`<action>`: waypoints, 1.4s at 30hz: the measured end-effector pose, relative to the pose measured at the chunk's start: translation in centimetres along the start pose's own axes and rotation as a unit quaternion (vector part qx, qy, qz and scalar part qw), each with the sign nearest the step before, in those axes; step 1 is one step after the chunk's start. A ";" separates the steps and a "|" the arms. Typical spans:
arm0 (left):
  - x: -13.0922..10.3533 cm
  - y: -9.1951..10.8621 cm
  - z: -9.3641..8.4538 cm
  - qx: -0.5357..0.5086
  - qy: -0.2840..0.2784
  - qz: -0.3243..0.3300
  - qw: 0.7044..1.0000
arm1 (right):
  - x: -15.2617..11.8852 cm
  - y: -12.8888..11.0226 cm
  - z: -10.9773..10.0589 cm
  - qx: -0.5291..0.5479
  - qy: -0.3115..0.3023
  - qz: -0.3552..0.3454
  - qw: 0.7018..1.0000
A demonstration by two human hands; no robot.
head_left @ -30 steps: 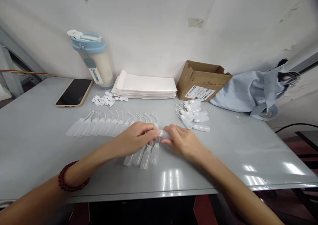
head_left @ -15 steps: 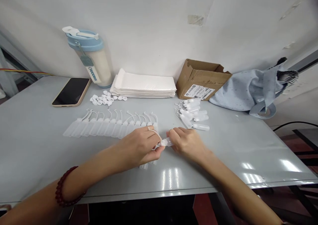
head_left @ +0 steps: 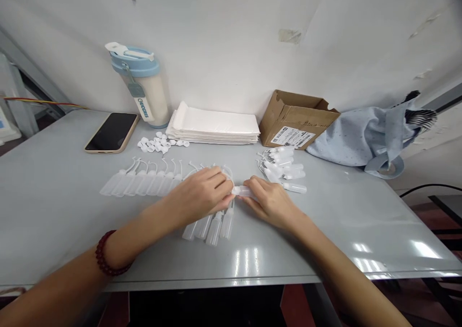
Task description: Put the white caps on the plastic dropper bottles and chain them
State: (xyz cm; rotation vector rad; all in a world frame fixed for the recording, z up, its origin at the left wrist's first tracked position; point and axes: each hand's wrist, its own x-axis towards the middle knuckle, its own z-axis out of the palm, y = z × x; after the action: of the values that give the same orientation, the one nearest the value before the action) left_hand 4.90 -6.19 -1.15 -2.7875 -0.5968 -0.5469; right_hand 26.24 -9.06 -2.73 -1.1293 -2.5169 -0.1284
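Note:
Between my two hands lies a small translucent plastic bottle [head_left: 243, 191], held sideways. My right hand [head_left: 267, 199] is closed round its body. At the bottle's neck end, the fingers of my left hand [head_left: 207, 188] are pinched together, and a thin white strap curves above them. A row of similar bottles [head_left: 144, 182] with looped straps stretches out to the left, partly hidden by my left hand. Several more bottles [head_left: 214, 228] lie below that hand, near the table's front. Beyond my right hand is a loose pile of bottles [head_left: 283, 163].
Small white caps [head_left: 155, 144] are heaped near a phone [head_left: 112, 132]. Along the wall stand a blue-lidded tumbler [head_left: 147, 96], a stack of white envelopes [head_left: 216, 124], an open cardboard box [head_left: 299, 120] and a light blue cloth bag [head_left: 353, 134]. The grey table [head_left: 342, 230] ends at a front edge.
Both hands have moved slightly away from me with the bottle, uncovering more of the bottles near the front. My left fingers have closed in at its neck. The view has shifted a little.

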 end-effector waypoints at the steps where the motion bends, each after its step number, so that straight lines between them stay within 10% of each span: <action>1: -0.1 -0.5 0.0 -0.001 -0.015 -0.012 1.000 | 0.0 0.2 0.0 -0.011 0.009 -0.003 1.000; 14: -5.1 -10.3 -1.3 0.143 -0.190 -0.350 0.906 | -1.4 6.8 -1.0 -0.177 0.043 0.269 0.946; 28: -4.6 -10.0 -0.5 0.099 -0.216 -0.397 0.887 | -1.1 6.5 -1.4 -0.195 -0.038 0.352 0.915; 42: -4.0 -9.1 -0.8 0.079 -0.119 -0.410 0.901 | -1.0 4.6 -1.2 -0.160 0.052 0.261 0.950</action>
State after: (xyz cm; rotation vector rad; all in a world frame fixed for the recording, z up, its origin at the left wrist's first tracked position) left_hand -2.66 0.26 -0.72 -2.3542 -1.8052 -0.2614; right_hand 30.61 -6.92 -2.32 -1.8242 -2.0660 -0.4494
